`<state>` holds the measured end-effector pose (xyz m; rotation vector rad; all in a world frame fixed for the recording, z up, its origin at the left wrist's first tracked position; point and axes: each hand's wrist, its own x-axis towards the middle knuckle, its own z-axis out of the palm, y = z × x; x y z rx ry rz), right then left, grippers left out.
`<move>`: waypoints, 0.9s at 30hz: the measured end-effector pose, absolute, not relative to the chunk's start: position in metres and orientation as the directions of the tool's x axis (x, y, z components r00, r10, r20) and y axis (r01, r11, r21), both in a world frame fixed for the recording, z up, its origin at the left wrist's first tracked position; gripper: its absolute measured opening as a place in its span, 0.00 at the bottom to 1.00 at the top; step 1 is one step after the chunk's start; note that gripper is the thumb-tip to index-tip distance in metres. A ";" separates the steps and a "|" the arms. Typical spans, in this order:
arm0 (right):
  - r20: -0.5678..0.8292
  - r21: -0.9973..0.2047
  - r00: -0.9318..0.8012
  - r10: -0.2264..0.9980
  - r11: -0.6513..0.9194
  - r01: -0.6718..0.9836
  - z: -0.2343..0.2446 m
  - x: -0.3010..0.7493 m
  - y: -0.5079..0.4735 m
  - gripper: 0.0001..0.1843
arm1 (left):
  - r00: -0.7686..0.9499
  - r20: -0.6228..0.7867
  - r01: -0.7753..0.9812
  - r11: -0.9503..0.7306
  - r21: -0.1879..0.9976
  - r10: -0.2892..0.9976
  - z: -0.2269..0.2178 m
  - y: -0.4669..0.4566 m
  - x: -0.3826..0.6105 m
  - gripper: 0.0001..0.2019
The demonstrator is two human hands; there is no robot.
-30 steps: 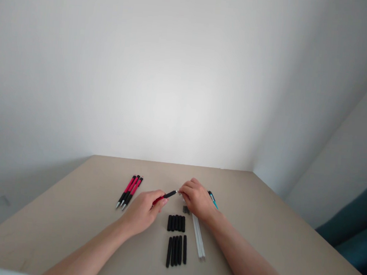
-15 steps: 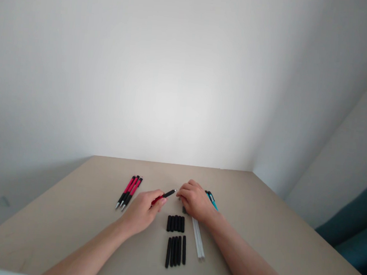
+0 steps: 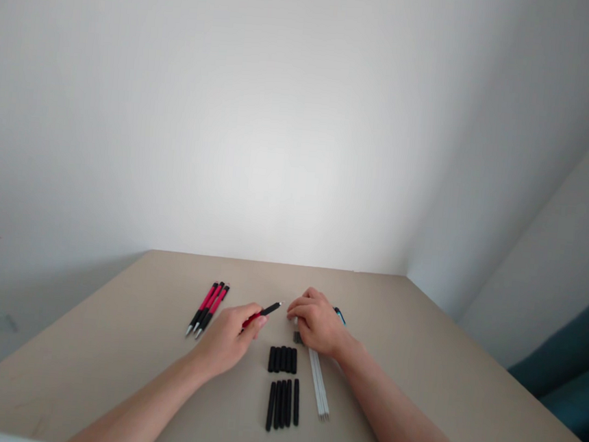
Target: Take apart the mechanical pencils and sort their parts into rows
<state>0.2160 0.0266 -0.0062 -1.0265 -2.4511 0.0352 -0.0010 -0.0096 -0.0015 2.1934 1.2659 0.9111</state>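
My left hand (image 3: 227, 335) is closed around a red-and-black pen (image 3: 271, 308). A thin tip sticks out of the pen's black front end, pointing up and to the right. My right hand (image 3: 319, 323) hovers low over the table just right of that tip, fingers bent down and together. What its fingertips pinch, if anything, is too small to tell. Small dark grey pieces (image 3: 297, 337) lie partly under this hand. White pen refills (image 3: 318, 388) run out from beneath its wrist. Behind the hand a blue pen (image 3: 340, 315) is mostly hidden.
Three red-and-black pens (image 3: 209, 308) with silver tips lie side by side at left. A row of short black tubes (image 3: 283, 360) sits between my forearms, with several longer black tubes (image 3: 283, 404) nearer me. A wall (image 3: 280, 144) rises behind the table; a teal curtain (image 3: 565, 362) hangs right.
My right hand has shifted slightly right, away from the pen's tip, uncovering more of the small grey pieces and covering more of the blue pen. The left hand holds its place.
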 end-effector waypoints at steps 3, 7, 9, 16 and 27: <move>0.408 -0.201 -0.608 0.681 0.717 0.668 -0.007 0.217 0.028 0.18 | 0.361 0.316 0.580 -0.477 0.661 0.877 -0.002 -0.009 -0.001 0.17; 0.399 -0.187 -0.608 0.686 0.710 0.679 -0.009 0.217 0.028 0.18 | 0.359 0.311 0.581 -0.472 0.663 0.880 -0.004 -0.008 -0.001 0.16; 0.396 -0.180 -0.606 0.690 0.705 0.686 -0.009 0.217 0.029 0.18 | 0.359 0.315 0.582 -0.474 0.660 0.879 -0.004 -0.008 -0.001 0.16; 0.389 -0.170 -0.597 0.701 0.692 0.702 -0.009 0.217 0.028 0.18 | 0.364 0.317 0.575 -0.479 0.664 0.876 -0.003 -0.008 -0.001 0.16; 0.395 -0.172 -0.573 0.718 0.670 0.722 -0.009 0.217 0.028 0.18 | 0.369 0.303 0.592 -0.474 0.652 0.879 -0.005 -0.007 -0.002 0.17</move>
